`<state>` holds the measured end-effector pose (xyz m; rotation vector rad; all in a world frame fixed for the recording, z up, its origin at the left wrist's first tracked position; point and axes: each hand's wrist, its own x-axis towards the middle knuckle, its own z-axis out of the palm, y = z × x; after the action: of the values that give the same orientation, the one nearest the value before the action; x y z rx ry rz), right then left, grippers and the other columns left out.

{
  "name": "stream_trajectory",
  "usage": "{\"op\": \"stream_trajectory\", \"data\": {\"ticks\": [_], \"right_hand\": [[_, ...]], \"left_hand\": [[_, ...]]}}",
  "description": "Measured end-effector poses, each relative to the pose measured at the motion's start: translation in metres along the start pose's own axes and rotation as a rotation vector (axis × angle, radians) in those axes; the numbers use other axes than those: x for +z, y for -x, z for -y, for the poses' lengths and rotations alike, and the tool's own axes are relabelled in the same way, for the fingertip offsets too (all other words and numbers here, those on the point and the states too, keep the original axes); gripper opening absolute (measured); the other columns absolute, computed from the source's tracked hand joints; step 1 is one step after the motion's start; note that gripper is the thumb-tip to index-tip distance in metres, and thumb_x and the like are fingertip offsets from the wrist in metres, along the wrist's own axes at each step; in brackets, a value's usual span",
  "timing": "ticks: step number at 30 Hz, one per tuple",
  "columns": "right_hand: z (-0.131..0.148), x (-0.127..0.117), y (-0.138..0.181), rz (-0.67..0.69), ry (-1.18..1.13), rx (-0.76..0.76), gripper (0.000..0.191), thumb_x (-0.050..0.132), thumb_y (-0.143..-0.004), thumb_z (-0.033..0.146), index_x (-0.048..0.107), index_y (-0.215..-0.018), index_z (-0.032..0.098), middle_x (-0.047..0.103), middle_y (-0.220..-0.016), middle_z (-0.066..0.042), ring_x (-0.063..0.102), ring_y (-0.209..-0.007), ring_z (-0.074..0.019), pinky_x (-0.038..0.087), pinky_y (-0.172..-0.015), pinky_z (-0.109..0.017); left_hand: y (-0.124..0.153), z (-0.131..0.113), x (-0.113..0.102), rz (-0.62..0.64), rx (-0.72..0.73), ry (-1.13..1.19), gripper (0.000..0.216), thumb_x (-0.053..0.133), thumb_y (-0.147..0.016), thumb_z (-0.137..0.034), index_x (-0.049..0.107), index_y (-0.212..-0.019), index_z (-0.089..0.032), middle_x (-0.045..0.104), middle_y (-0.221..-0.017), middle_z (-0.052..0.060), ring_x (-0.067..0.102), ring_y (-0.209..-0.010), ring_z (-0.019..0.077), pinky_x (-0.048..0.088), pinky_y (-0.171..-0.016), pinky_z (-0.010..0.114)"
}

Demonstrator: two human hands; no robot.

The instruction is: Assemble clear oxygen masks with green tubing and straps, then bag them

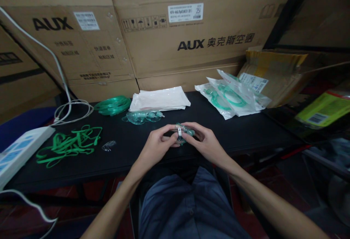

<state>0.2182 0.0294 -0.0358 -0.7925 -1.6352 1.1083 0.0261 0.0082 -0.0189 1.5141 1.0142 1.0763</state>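
Observation:
Above the near edge of the black table, both my hands hold a translucent green oxygen mask (189, 131), largely covered by the fingers. My left hand (158, 142) is closed on its left side, thumb pressed inward. On the other side my right hand (203, 138) grips it with thumb and fingers. A small pale strip, looking like a metal nose clip (179, 132), shows between the two thumbs. More translucent green masks (143, 117) lie just beyond my left hand. Several thin metal strips (109, 145) are spread on the table to the left.
Tangled green elastic straps (72, 145), coiled green tubing (113, 105) and a white power strip (26, 147) occupy the left. White packets (160, 99) are stacked behind the masks. Bagged tubing sets (232, 95) and an open carton (273, 74) stand right; large AUX boxes (197, 60) wall the back.

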Motion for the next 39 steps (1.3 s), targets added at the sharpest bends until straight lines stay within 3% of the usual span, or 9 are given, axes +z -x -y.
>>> {"op": "stream_trajectory", "data": {"ticks": [4,10,14,18,21,25,39], "right_hand": [[-0.0006,0.0001,0.0017,-0.018,0.125,-0.057,0.021,0.068,-0.091,0.026,0.070,-0.110,0.021,0.074,-0.106,-0.004,0.070,-0.102,-0.0210,0.054,-0.091,-0.032],[-0.0018,0.0003,0.0032,-0.031,0.202,-0.098,0.025,0.067,-0.093,0.026,0.071,-0.117,0.024,0.075,-0.115,-0.004,0.070,-0.107,-0.0212,0.053,-0.095,-0.032],[-0.0024,0.0021,0.0032,-0.070,0.216,-0.127,0.025,0.066,-0.094,0.026,0.073,-0.117,0.024,0.076,-0.118,-0.005,0.070,-0.111,-0.0214,0.053,-0.099,-0.033],[-0.0029,0.0030,0.0031,-0.120,0.256,-0.157,0.025,0.065,-0.094,0.023,0.074,-0.118,0.024,0.076,-0.119,-0.004,0.070,-0.112,-0.0214,0.052,-0.100,-0.033],[-0.0014,0.0031,0.0036,-0.141,0.277,-0.171,0.027,0.065,-0.093,0.022,0.074,-0.118,0.024,0.076,-0.118,-0.005,0.070,-0.110,-0.0215,0.052,-0.098,-0.033],[0.0019,0.0037,0.0047,-0.145,0.317,-0.202,0.028,0.064,-0.093,0.019,0.074,-0.119,0.023,0.077,-0.112,-0.006,0.071,-0.102,-0.0210,0.053,-0.091,-0.033],[-0.0048,-0.0003,0.0030,-0.091,0.248,-0.220,0.021,0.067,-0.092,0.020,0.079,-0.109,0.025,0.078,-0.099,-0.004,0.071,-0.090,-0.0191,0.053,-0.081,-0.030]], "left_hand": [[0.0009,-0.0003,0.0016,0.017,0.035,-0.045,0.033,0.068,-0.091,-0.040,0.072,-0.116,-0.018,0.073,-0.112,0.005,0.077,-0.084,0.0218,0.068,-0.077,0.035],[0.0004,0.0019,0.0031,0.011,0.054,-0.070,0.030,0.069,-0.091,-0.040,0.071,-0.110,-0.018,0.072,-0.106,0.005,0.076,-0.082,0.0202,0.068,-0.077,0.034],[0.0002,0.0004,0.0037,-0.108,0.066,-0.106,0.029,0.072,-0.088,-0.038,0.065,-0.108,-0.018,0.069,-0.104,0.003,0.075,-0.076,0.0161,0.066,-0.071,0.029],[0.0020,-0.0028,0.0043,-0.221,0.089,-0.179,0.024,0.069,-0.090,-0.039,0.064,-0.098,-0.017,0.064,-0.079,-0.002,0.068,-0.062,0.0116,0.059,-0.058,0.021],[0.0034,-0.0041,0.0052,-0.155,0.091,-0.277,0.025,0.066,-0.092,-0.040,0.071,-0.091,-0.016,0.061,-0.065,-0.002,0.060,-0.050,0.0088,0.050,-0.048,0.017],[0.0044,-0.0038,0.0061,-0.076,0.097,-0.310,0.024,0.067,-0.092,-0.039,0.077,-0.094,-0.017,0.064,-0.065,-0.002,0.058,-0.047,0.0082,0.047,-0.046,0.017],[0.0055,-0.0042,0.0075,-0.047,0.045,-0.219,0.027,0.062,-0.095,-0.041,0.075,-0.096,-0.017,0.058,-0.050,-0.005,0.055,-0.042,0.0080,0.043,-0.045,0.015]]}}
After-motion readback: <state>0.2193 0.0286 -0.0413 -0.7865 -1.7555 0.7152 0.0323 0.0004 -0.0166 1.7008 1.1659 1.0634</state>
